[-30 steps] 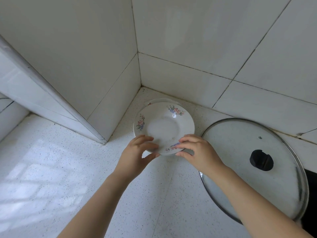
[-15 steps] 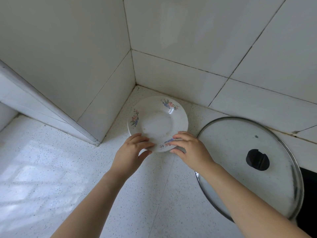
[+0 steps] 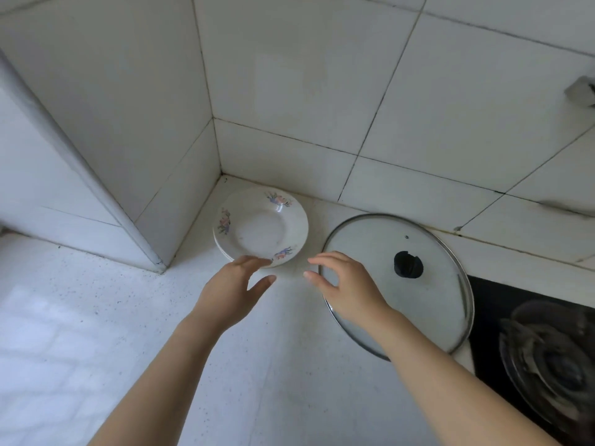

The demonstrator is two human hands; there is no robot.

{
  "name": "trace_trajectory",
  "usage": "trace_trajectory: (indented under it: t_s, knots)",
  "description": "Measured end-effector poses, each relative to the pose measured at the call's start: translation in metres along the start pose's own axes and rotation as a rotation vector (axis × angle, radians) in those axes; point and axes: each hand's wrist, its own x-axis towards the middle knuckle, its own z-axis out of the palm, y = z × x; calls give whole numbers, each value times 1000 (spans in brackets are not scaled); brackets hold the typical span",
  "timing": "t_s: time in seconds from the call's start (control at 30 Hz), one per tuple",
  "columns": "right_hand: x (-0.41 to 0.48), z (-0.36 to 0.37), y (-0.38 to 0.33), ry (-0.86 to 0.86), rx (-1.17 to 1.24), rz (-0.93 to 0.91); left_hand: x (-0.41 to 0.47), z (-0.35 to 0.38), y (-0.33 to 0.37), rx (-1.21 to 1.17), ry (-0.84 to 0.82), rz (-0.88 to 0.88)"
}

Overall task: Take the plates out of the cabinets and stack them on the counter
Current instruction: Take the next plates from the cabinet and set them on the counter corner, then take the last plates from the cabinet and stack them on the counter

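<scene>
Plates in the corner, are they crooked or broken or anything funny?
Nothing broken or spilled. The plates sit stacked flat on the counter, the lower rim peeking out slightly on the left. The only odd bit is the glass lid lying on the counter with no pot under it.

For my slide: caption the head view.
Open left hand and right hand by floral plates stacked on counter, glass lid alongside.
</scene>
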Motion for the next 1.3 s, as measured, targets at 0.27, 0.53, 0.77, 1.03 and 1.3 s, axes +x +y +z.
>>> trace_trajectory:
  t_s: [0.27,0.53,0.77,1.03,1.3]
  knots:
    - [-91,-21,-15,167,201,52,-70,-16,52,-28,-9,16]
    - [-205,-45,22,253,299,206,-108,6,124,17,-104,152]
    - [-340,-85,64,367,288,379,-161,71,234,-78,-318,337]
    - [-540,-114,104,558,226,607,-262,167,365,-94,-544,618]
    - [-735,-127,111,898,213,858,-381,253,492,-154,-763,970]
